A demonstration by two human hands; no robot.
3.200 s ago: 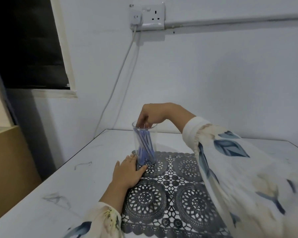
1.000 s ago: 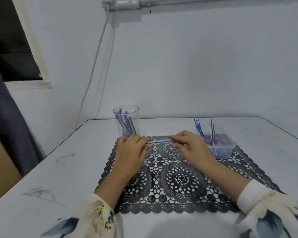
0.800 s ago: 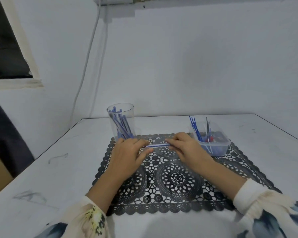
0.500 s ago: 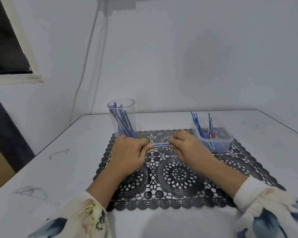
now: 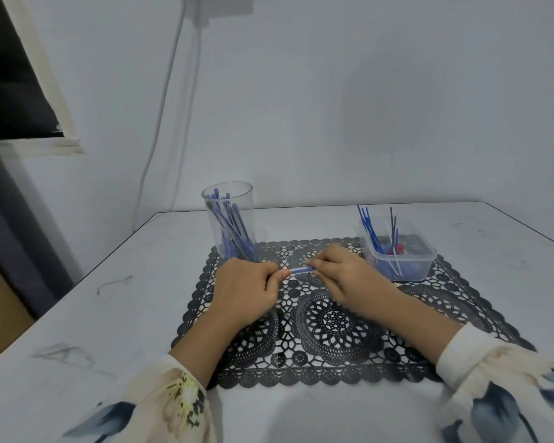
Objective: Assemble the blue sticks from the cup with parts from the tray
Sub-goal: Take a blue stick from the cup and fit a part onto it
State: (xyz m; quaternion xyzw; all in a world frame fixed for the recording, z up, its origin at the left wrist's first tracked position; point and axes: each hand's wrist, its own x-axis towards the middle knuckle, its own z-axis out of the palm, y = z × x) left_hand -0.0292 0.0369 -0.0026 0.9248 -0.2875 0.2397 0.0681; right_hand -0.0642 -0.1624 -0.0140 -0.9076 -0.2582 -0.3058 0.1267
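One blue stick (image 5: pixel 299 270) is held level just above the mat, between the two hands. Only a short pale-blue length shows in the gap, and both ends are hidden in the grips. It is slightly blurred, so no detail of the ends can be made out.

Left hand (image 5: pixel 247 290) grips the left end, fingers (image 5: pixel 271 278) curled in and thumb tip against the stick. Right hand (image 5: pixel 349 276) pinches the right end, its fingers (image 5: pixel 322 260) bunched together over it. Both wrists sit low over the mat.

Cup (image 5: pixel 229 219): clear, tall and upright, at the far-left corner of the mat, just behind the left hand. It holds a bundle of blue sticks leaning crosswise, their tops near the rim.

Tray (image 5: pixel 403 266): a clear, shallow rectangular tub at the far-right corner of the mat, near the right hand but apart from it. Thin rods (image 5: pixel 370 230) stand slantwise above its rim, mostly blue, with one dark and one white. Small red and dark bits lie at the bottom, too small to tell.

Mat (image 5: pixel 333 324): black openwork lace with round medallions and a scalloped edge, lying mid-desk.

Desk (image 5: pixel 125 314): white and smooth, with grey scuff marks on the left side.

Sleeves (image 5: pixel 160 407): cream with a blue leaf print, at the near edge.

Wall (image 5: pixel 365 107): pale and plain. A white cable (image 5: pixel 163 123) runs down it to behind the desk. A dark window (image 5: pixel 10 75) with a cream frame is at upper left.
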